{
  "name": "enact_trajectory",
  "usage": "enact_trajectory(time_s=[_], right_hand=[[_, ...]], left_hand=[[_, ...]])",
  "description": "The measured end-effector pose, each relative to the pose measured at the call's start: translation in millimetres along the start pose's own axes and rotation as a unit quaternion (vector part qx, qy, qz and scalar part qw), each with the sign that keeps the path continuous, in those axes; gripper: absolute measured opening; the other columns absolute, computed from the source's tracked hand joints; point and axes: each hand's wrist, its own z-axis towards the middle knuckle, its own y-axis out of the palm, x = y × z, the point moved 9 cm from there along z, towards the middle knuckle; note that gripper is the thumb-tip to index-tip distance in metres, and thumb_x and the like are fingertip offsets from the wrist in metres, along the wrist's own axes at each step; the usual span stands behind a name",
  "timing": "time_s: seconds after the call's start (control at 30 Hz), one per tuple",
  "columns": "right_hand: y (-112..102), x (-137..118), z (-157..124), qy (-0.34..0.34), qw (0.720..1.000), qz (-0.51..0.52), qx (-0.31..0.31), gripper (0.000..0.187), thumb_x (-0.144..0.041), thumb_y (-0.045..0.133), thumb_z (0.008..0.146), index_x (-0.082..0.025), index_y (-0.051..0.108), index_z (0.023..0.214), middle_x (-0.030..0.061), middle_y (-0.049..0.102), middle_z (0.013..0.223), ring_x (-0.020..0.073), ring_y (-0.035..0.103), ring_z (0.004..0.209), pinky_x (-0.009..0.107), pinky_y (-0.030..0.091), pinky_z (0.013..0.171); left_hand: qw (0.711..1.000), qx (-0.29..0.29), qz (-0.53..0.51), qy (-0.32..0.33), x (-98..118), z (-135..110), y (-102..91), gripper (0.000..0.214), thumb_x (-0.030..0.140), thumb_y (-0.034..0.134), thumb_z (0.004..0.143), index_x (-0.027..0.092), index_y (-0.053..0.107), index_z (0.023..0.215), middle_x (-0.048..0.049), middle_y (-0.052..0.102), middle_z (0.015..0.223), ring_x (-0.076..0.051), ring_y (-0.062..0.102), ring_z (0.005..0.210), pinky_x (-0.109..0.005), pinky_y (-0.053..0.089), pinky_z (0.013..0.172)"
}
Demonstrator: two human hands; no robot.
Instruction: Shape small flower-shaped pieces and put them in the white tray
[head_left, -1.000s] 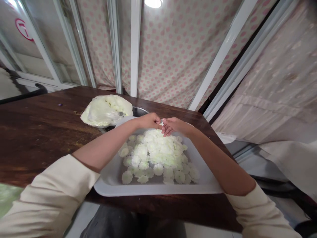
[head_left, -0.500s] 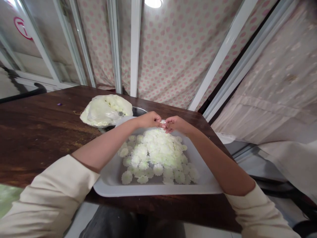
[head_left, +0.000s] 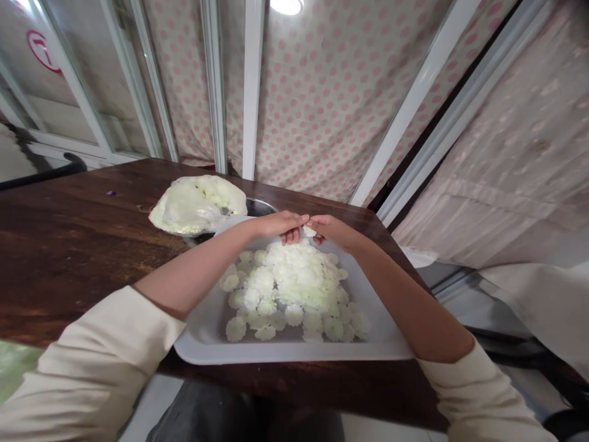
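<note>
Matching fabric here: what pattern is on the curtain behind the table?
The curtain has pink polka dots on white, in the head view.

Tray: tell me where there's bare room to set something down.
The white tray is bare at its near left corner, beside the flower heads, and at its right end. Bare wood shows on the wooden table left of the tray. Crowded: the tray's middle and far edge, under the left hand and right hand.

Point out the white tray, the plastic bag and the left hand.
White tray (head_left: 294, 352): head view, front rim.
Plastic bag (head_left: 197, 205): head view, middle of bag.
Left hand (head_left: 278, 225): head view, back of hand.
</note>
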Motion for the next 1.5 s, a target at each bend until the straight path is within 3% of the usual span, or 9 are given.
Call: enact_trajectory(time_s=[0.13, 0.27, 0.4, 0.63, 0.9, 1.17, 1.33, 1.5], right_hand=[[-7, 3, 1, 0.006, 0.999, 0.010, 0.032, 0.034, -0.048, 0.056, 0.078, -0.016, 0.052, 0.067, -0.0019, 0.050, 0.061, 0.0075, 0.045, 0.054, 0.023, 0.038, 0.055], [-10, 3, 2, 0.003, 0.998, 0.038, 0.049, 0.032, -0.047, 0.060, 0.075, -0.016, 0.054, 0.070, -0.0006, 0.053, 0.064, 0.0081, 0.048, 0.056, 0.023, 0.040, 0.056], [-9, 1, 3, -0.007, 0.997, 0.054, 0.054, 0.030, -0.046, 0.058, 0.077, -0.016, 0.054, 0.073, -0.0005, 0.052, 0.065, 0.0084, 0.049, 0.057, 0.022, 0.043, 0.057], [-3, 1, 4, 0.005, 0.998, 0.029, 0.056, 0.030, -0.045, 0.057, 0.079, -0.016, 0.054, 0.073, -0.0006, 0.052, 0.063, 0.0097, 0.052, 0.059, 0.023, 0.045, 0.059], [-7, 0, 4, -0.023, 0.997, -0.016, 0.075, 0.033, -0.050, 0.050, 0.082, -0.018, 0.049, 0.073, -0.0014, 0.053, 0.064, 0.0099, 0.053, 0.058, 0.023, 0.044, 0.058], [2, -18, 1, -0.075, 0.996, 0.013, 0.039, 0.041, -0.058, 0.052, 0.078, -0.017, 0.050, 0.082, 0.0006, 0.054, 0.071, 0.0110, 0.055, 0.065, 0.024, 0.047, 0.062], [-7, -22, -1, -0.079, 0.993, -0.038, 0.081, 0.042, -0.059, 0.054, 0.076, -0.017, 0.047, 0.072, -0.0004, 0.053, 0.063, 0.0105, 0.052, 0.059, 0.024, 0.044, 0.059], [-12, -18, 1, -0.076, 0.991, -0.068, 0.089, 0.043, -0.060, 0.053, 0.076, -0.017, 0.048, 0.070, -0.0007, 0.053, 0.058, 0.0104, 0.050, 0.055, 0.024, 0.041, 0.056]], left_hand=[[0.998, 0.000, -0.046, 0.047, 6, 0, -2.0, 0.042, 0.054, 0.057, 0.075, 0.013, 0.055, 0.082, -0.0053, 0.063, 0.075, -0.010, 0.057, 0.058, -0.023, 0.045, 0.053], [0.998, 0.019, -0.013, 0.065, 11, -3, -5.5, 0.038, 0.050, 0.061, 0.074, 0.013, 0.053, 0.077, -0.0002, 0.055, 0.062, -0.008, 0.053, 0.055, -0.021, 0.043, 0.051], [0.998, 0.018, 0.013, 0.061, 12, -4, -4.1, 0.035, 0.047, 0.062, 0.074, 0.014, 0.049, 0.071, 0.0031, 0.049, 0.056, -0.006, 0.046, 0.049, -0.020, 0.038, 0.047], [0.999, 0.004, -0.035, 0.031, 6, -2, -1.1, 0.021, 0.032, 0.054, 0.078, 0.015, 0.047, 0.068, 0.0037, 0.043, 0.054, -0.006, 0.041, 0.045, -0.021, 0.033, 0.046], [0.997, 0.000, 0.007, 0.077, 14, -4, -0.6, 0.037, 0.045, 0.051, 0.081, 0.015, 0.045, 0.060, 0.0050, 0.036, 0.047, -0.004, 0.031, 0.041, -0.022, 0.024, 0.045], [0.992, 0.048, 0.033, 0.116, 16, -2, -11.3, 0.047, 0.058, 0.045, 0.080, 0.015, 0.047, 0.061, 0.0044, 0.038, 0.043, -0.004, 0.029, 0.039, -0.020, 0.024, 0.043], [0.988, 0.076, 0.060, 0.119, 16, -1, -15.6, 0.044, 0.053, 0.044, 0.082, 0.013, 0.050, 0.066, 0.0004, 0.050, 0.055, -0.006, 0.042, 0.045, -0.020, 0.033, 0.047], [0.982, 0.109, 0.068, 0.135, 22, -5, -20.4, 0.032, 0.045, 0.048, 0.083, 0.014, 0.050, 0.075, 0.0029, 0.047, 0.057, -0.006, 0.042, 0.048, -0.019, 0.033, 0.049]])
